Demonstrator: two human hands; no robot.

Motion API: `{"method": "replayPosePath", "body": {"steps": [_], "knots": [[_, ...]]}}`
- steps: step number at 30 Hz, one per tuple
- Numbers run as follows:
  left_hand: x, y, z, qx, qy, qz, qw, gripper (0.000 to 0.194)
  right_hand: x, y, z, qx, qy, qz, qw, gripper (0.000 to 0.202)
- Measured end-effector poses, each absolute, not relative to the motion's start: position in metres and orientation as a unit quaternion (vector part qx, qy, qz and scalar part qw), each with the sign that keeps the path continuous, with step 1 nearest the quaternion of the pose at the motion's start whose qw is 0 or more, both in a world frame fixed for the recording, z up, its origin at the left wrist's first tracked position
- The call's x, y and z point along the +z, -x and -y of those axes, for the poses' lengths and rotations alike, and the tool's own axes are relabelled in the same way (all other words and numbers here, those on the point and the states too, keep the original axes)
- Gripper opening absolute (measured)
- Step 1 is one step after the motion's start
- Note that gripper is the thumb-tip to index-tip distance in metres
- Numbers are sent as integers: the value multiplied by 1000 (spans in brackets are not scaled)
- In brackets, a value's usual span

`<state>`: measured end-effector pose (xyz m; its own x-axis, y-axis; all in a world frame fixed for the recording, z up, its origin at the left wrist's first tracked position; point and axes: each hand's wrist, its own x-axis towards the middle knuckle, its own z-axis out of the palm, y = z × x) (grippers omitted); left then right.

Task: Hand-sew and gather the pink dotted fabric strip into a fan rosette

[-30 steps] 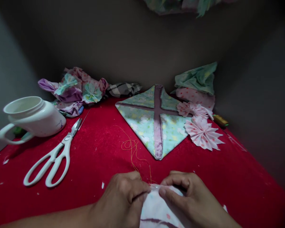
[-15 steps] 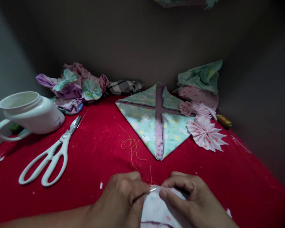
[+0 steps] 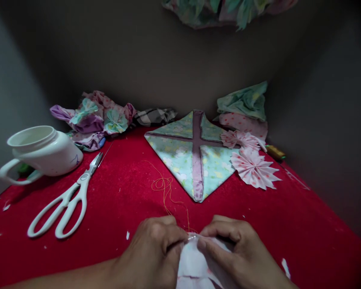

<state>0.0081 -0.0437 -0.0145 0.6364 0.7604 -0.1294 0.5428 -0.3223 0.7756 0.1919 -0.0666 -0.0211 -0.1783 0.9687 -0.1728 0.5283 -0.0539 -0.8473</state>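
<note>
My left hand (image 3: 156,245) is closed, pinching the left side of a white piece of fabric (image 3: 191,263) at its upper edge. On the other side, my right hand (image 3: 233,247) grips the same edge between thumb and fingers. A thin shiny needle (image 3: 192,237) shows in the cloth between the two sets of fingertips; its ends are hidden. Orange thread (image 3: 170,195) runs from the fabric's edge up onto the red cloth and lies there in loops. The lower part of the fabric has a dark fold line and faint pinkish spots.
White-handled scissors (image 3: 70,204) lie left, beside a white mug (image 3: 57,154). A floral fabric square (image 3: 180,160) lies ahead, with pleated pink fabric rosettes (image 3: 254,168) on its right. Bundled cloth (image 3: 93,116) and a thread spool (image 3: 276,152) sit farther back on the red tablecloth (image 3: 108,241).
The view has tilted up slightly, showing more of the hanging fabric at the top. Both hands keep hold of the white fabric; the needle shows in shorter bits through the cloth.
</note>
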Motion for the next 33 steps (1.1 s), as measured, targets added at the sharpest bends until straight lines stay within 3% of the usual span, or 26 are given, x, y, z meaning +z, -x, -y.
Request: {"method": "replayPosePath", "body": {"steps": [3, 7, 12, 19, 33], "knots": [[-13, -8, 46, 147, -778, -428, 436, 22, -22, -191, 69, 416, 577, 651, 266, 17], [-6, -8, 40, 140, -769, -415, 465, 32, -16, -192, 68, 451, 574, 626, 274, 16], [-4, -7, 28, 95, -713, -400, 568, 18, -9, -192, 63, 488, 587, 583, 277, 14], [-10, -5, 23, 99, -613, -408, 669, 22, -13, -192, 62, 524, 601, 537, 276, 13], [-3, -7, 18, 73, -577, -392, 713, 29, -14, -191, 61, 515, 605, 544, 269, 12]]}}
